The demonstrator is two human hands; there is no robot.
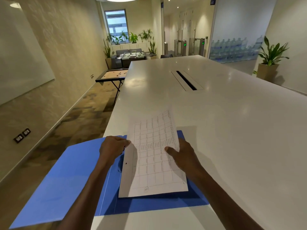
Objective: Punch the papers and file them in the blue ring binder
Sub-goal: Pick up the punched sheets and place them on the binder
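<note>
- Head view: left hand (113,147) is pinching the papers (153,156) at their left edge, grip clenched on them.
- Right hand (181,154) is grasping their right edge, thumb on top.
- Papers are hovering over the open blue ring binder (69,176) lying on the desk (232,122).

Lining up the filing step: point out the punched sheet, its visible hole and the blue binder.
punched sheet (154,156): head view, middle of the printed table.
punch hole (126,163): head view, dark dot near the sheet's left edge.
blue ring binder (54,185): head view, open left cover.

Head-height view, forward-down, close over table (232,122)
</note>
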